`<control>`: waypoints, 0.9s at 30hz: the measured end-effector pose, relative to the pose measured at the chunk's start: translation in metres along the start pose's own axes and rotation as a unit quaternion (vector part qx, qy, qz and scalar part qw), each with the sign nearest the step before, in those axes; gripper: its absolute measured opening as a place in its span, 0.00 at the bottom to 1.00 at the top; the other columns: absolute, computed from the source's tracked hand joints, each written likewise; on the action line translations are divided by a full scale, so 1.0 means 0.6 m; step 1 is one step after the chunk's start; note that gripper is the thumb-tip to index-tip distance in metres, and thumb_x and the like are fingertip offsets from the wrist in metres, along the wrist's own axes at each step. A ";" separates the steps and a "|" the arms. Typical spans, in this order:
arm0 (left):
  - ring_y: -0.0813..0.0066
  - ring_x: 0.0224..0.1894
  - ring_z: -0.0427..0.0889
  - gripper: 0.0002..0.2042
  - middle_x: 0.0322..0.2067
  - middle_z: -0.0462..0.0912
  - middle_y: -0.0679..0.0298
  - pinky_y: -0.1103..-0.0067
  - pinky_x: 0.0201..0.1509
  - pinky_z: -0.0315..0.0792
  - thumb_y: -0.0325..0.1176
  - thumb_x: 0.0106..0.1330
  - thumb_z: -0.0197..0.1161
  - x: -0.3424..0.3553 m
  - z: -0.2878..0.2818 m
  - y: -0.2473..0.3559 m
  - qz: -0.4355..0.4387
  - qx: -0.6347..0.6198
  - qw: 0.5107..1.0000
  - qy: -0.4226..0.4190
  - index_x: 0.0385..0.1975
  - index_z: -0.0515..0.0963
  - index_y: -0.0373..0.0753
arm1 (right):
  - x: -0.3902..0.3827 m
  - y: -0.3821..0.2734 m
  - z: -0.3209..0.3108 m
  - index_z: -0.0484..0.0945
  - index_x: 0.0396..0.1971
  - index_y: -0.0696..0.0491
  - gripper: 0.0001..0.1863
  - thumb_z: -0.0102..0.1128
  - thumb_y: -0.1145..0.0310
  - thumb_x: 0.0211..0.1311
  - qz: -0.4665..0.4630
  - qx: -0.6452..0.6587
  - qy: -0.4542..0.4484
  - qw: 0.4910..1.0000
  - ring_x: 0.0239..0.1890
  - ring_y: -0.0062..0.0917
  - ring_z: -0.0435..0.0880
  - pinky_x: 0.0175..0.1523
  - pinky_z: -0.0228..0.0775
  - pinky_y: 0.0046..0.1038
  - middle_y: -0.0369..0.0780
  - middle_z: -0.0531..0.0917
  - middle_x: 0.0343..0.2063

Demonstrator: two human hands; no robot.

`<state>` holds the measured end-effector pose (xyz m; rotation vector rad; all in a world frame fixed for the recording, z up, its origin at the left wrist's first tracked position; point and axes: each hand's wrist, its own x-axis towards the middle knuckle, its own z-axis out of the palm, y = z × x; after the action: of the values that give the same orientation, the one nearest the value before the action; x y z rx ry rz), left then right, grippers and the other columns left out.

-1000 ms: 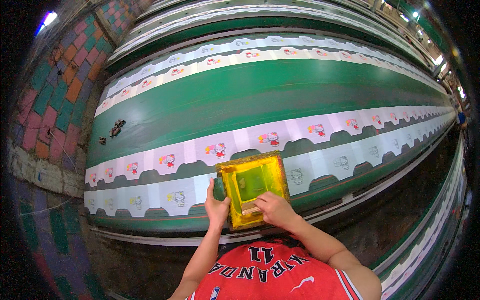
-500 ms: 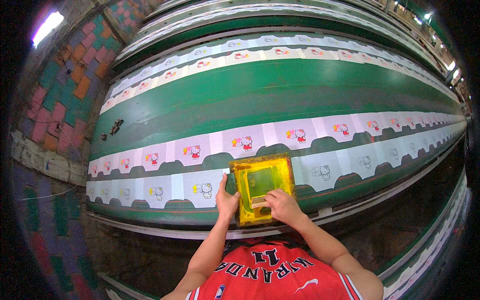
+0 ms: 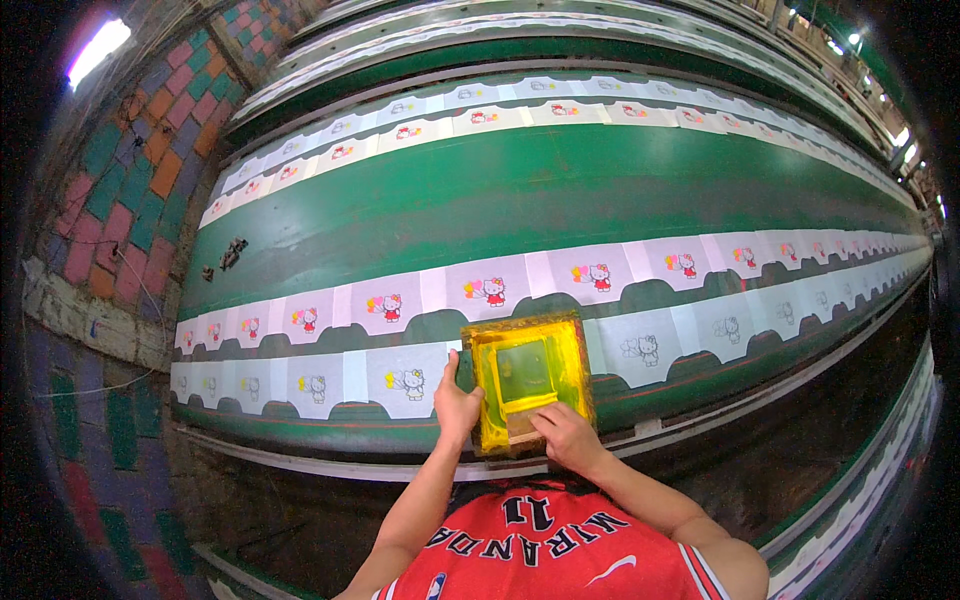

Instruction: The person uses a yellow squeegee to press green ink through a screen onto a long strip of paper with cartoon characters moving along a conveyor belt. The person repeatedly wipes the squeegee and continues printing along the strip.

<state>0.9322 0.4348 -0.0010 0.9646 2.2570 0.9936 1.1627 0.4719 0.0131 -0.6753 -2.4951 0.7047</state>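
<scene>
A square printing screen (image 3: 540, 370) smeared with yellow ink lies over the near row of pale fabric pieces (image 3: 640, 350), which carry a cartoon character design. My left hand (image 3: 455, 405) is closed on the screen's left side, at a dark green block on the frame. My right hand (image 3: 570, 440) is closed on a wooden squeegee (image 3: 522, 425) in the lower part of the screen. The fabric directly under the screen is hidden.
The long green table (image 3: 600, 180) bears further rows of printed pieces (image 3: 490, 115), with more tables behind. Small dark clumps (image 3: 232, 252) lie at its left end. A multicoloured block wall (image 3: 120, 200) stands left. A white rail (image 3: 640, 435) runs along the near edge.
Compared with half a second ago, my right hand and the squeegee sit lower, toward the screen's near edge. The view has shifted since a second ago; my left hand still holds the frame.
</scene>
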 end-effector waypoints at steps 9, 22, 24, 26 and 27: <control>0.53 0.56 0.82 0.43 0.59 0.79 0.49 0.69 0.58 0.75 0.25 0.49 0.69 0.002 -0.012 0.006 -0.021 -0.042 0.999 -0.024 0.71 0.63 0.41 | 0.049 0.012 -0.008 0.80 0.41 0.58 0.17 0.59 0.81 0.47 -0.014 -0.007 -0.009 1.000 0.43 0.42 0.81 0.48 0.76 0.38 0.45 0.81 0.37; 0.48 0.56 0.80 0.42 0.59 0.78 0.47 0.66 0.58 0.74 0.25 0.50 0.69 0.003 -0.005 -0.004 0.014 -0.031 0.999 -0.024 0.71 0.63 0.40 | 0.200 0.093 -0.017 0.78 0.32 0.58 0.09 0.61 0.78 0.47 0.038 -0.006 0.007 0.999 0.43 0.44 0.79 0.49 0.73 0.43 0.46 0.80 0.35; 0.48 0.56 0.81 0.43 0.58 0.78 0.47 0.66 0.58 0.74 0.25 0.50 0.70 0.004 -0.009 0.003 -0.020 -0.017 0.999 -0.045 0.71 0.62 0.40 | 0.199 0.109 -0.008 0.79 0.36 0.58 0.12 0.61 0.79 0.49 0.045 -0.024 -0.008 0.999 0.43 0.44 0.80 0.48 0.74 0.43 0.46 0.81 0.37; 0.48 0.56 0.80 0.43 0.59 0.78 0.47 0.66 0.58 0.74 0.25 0.50 0.70 0.006 -0.017 0.009 -0.045 -0.007 0.998 -0.053 0.71 0.62 0.41 | 0.157 0.083 -0.002 0.79 0.37 0.58 0.13 0.63 0.78 0.48 0.042 -0.031 -0.016 0.999 0.43 0.43 0.80 0.49 0.74 0.42 0.46 0.81 0.37; 0.49 0.57 0.80 0.43 0.59 0.78 0.47 0.67 0.59 0.74 0.25 0.49 0.70 0.003 -0.019 0.013 -0.051 -0.005 0.997 -0.056 0.72 0.62 0.41 | 0.123 0.063 -0.001 0.79 0.37 0.57 0.14 0.63 0.78 0.47 0.042 -0.035 -0.021 0.998 0.43 0.43 0.80 0.49 0.75 0.42 0.46 0.81 0.37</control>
<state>0.9265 0.4352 0.0117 0.8686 2.1843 0.8834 1.1182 0.5417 0.0131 -0.8021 -2.5530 0.6696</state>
